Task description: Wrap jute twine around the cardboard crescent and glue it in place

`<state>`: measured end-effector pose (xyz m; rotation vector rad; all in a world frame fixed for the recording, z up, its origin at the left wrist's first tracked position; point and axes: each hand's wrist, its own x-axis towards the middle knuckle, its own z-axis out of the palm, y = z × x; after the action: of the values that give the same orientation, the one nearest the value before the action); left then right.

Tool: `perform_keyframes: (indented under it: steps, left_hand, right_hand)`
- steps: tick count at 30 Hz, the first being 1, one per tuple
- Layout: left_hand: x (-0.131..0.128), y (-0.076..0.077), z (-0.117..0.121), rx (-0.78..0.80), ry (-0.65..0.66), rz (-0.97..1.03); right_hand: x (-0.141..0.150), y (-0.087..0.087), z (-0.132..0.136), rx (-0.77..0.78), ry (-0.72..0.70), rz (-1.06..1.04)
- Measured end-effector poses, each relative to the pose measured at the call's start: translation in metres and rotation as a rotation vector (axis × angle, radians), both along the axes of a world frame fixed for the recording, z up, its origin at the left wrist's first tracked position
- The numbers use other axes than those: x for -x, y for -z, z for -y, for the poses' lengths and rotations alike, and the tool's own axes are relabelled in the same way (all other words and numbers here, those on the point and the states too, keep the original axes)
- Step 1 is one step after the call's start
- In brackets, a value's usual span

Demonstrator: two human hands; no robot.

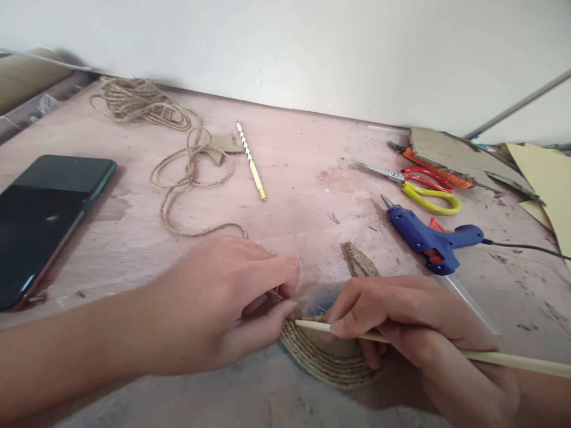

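Note:
A curved cardboard piece covered with rows of jute twine (328, 364) lies on the table between my hands. My left hand (236, 297) pinches the loose end of the jute twine (203, 230) at the piece's left edge. In my right hand (401, 327) is a thin wooden stick (513, 361), held like a pen, its tip touching the twine rows beside my left fingertips. Part of the piece is hidden under my right hand, and its pointed upper tip (359, 258) shows beyond the knuckles.
Behind my left hand lie a twine bundle (134, 104), a cardboard scrap (225, 144) and a pencil (251, 160). A phone (49, 220) is at the left. To the right are a blue glue gun (428, 235) with its cord, scissors (423, 187) and torn cardboard (459, 157).

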<state>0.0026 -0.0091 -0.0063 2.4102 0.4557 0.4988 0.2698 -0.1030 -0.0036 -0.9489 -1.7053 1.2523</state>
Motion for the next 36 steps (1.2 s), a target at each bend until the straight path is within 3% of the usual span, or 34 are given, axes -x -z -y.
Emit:
perform_keyframes:
  steps: [36]
  left_hand:
    - [0.0017, 0.0017, 0.0011, -0.039, -0.004, -0.032]
  right_hand:
    - [-0.0047, -0.0012, -0.0003, -0.047, -0.054, 0.047]
